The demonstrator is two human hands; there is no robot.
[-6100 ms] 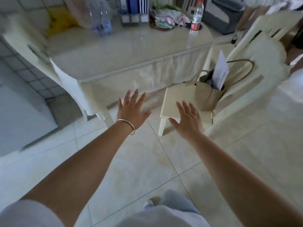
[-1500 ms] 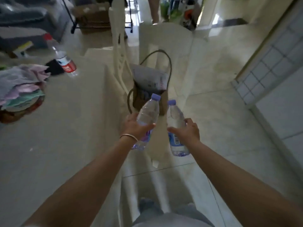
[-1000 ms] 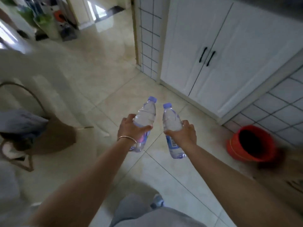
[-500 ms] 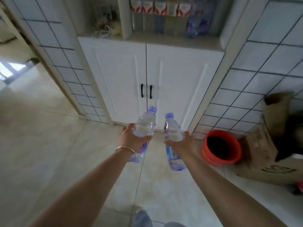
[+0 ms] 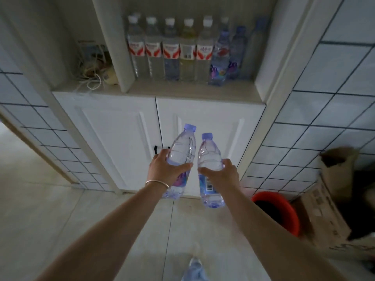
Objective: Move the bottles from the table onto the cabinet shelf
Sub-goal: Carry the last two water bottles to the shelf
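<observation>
My left hand [image 5: 164, 169] grips a clear water bottle [image 5: 182, 147] with a purple cap, held upright and leaning slightly right. My right hand [image 5: 223, 175] grips a second purple-capped water bottle [image 5: 209, 153] beside it, the two bottles almost touching. Both are in front of the white cabinet doors [image 5: 121, 138], below the cabinet shelf [image 5: 192, 91]. On that shelf stands a row of several bottles [image 5: 172, 51], some with red-and-white labels and white caps, some with blue labels at the right.
A divider panel splits the shelf; the left niche holds tangled cords [image 5: 91, 76]. A red bucket [image 5: 278, 211] sits on the floor at the right, with a cardboard box [image 5: 324, 201] beside it. Tiled walls flank the cabinet. My shoe [image 5: 194, 268] shows at the bottom.
I have turned from the table to the cabinet and come closer. The shelf now fills the upper view. Both hands keep their bottles, raised slightly toward it.
</observation>
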